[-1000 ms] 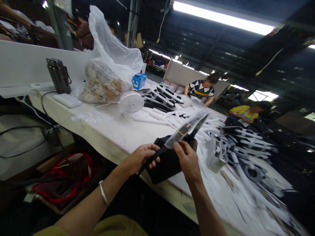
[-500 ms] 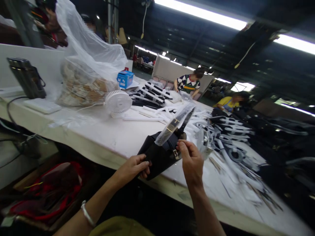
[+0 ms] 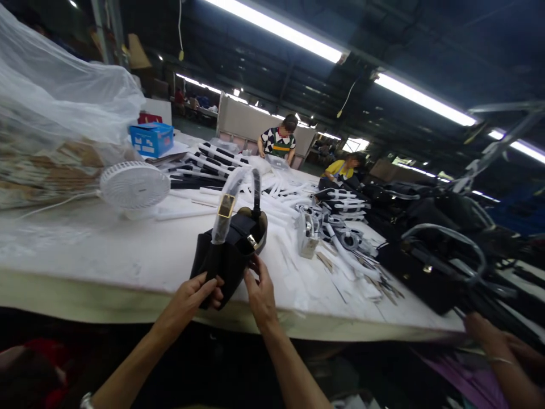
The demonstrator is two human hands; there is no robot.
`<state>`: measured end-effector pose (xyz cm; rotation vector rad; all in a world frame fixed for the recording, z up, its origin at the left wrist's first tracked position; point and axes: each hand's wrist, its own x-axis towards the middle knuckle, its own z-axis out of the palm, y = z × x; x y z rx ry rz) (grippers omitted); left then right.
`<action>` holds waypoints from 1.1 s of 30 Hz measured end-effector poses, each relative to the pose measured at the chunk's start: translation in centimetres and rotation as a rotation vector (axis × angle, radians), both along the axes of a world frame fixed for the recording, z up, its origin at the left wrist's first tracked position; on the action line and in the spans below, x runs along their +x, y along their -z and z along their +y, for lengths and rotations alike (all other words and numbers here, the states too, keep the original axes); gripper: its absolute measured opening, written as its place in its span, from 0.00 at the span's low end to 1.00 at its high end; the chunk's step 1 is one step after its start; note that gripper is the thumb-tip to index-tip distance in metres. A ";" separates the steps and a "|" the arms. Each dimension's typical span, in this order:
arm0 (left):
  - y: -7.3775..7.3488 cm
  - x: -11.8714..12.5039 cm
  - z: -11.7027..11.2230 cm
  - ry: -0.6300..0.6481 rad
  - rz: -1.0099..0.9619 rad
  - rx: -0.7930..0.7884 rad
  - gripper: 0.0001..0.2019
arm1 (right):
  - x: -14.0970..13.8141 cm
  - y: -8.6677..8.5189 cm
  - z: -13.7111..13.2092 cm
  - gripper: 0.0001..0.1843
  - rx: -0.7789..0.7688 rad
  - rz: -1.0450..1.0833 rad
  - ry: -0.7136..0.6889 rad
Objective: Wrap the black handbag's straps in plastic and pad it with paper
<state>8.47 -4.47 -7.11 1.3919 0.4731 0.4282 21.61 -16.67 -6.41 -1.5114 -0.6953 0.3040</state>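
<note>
A black handbag (image 3: 234, 258) is held at the front edge of the white table, tilted, its top facing away from me. Its raised strap (image 3: 220, 228) is wrapped in clear film and carries a gold buckle (image 3: 226, 205). A small metal clasp (image 3: 252, 241) shows on the right of the bag. My left hand (image 3: 198, 292) is closed on the bag's near left corner, thumb on top. My right hand (image 3: 261, 292) has its thumb and fingers closed on the near right edge, just below the clasp; its fingertips are partly hidden.
A white fan (image 3: 135, 186), a blue box (image 3: 151, 139) and a large plastic bag (image 3: 55, 102) stand left. Wrapped straps (image 3: 204, 162) and rolled pieces (image 3: 351, 238) are heaped beyond. At right, a co-worker's hand (image 3: 483, 332) is beside black bags (image 3: 419, 272).
My view has swung right, bringing a co-worker's arms into sight. The bag has turned so its strap stands more upright. My right hand has moved from beside the clasp to below it.
</note>
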 end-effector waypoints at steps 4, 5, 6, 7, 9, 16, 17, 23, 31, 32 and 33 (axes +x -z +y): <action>0.0 1.7 -0.1 -0.043 -0.006 -0.045 0.25 | 2.1 -0.4 -0.2 0.23 -0.081 -0.095 -0.031; 0.1 2.0 -0.1 -0.047 -0.011 -0.053 0.26 | 2.6 -0.5 -0.8 0.20 -0.133 -0.130 -0.017; 0.2 2.1 -0.1 -0.048 -0.015 -0.060 0.26 | 3.1 -0.6 -1.7 0.18 -0.184 -0.165 0.005; 0.5 2.2 -0.1 -0.048 -0.016 -0.066 0.26 | 3.6 -0.6 -2.9 0.17 -0.228 -0.200 0.032; 1.2 2.0 -0.1 -0.041 -0.011 -0.079 0.27 | 4.9 -0.7 -5.7 0.16 -0.284 -0.261 0.099; 3.0 0.9 -0.1 -0.040 -0.012 -0.105 0.28 | 9.4 -0.1 -13.2 0.16 -0.737 -0.687 0.121; 3.1 0.8 -0.2 -0.042 -0.010 -0.100 0.28 | 9.6 0.0 -13.3 0.17 -0.856 -0.728 0.092; 3.3 0.3 -0.7 -0.107 0.046 -0.078 0.26 | 10.2 -0.1 -10.6 0.17 -1.235 -0.765 0.073; 2.6 -0.7 -1.6 -0.150 0.045 -0.087 0.26 | 11.4 -0.2 -7.5 0.10 -1.222 -0.646 0.105; 2.5 -0.9 -1.6 -0.149 0.046 -0.093 0.26 | 11.8 -0.4 -7.6 0.09 -1.190 -0.616 0.117; 2.5 -1.1 -1.7 -0.150 0.048 -0.101 0.26 | 12.2 -0.7 -7.9 0.08 -1.151 -0.580 0.129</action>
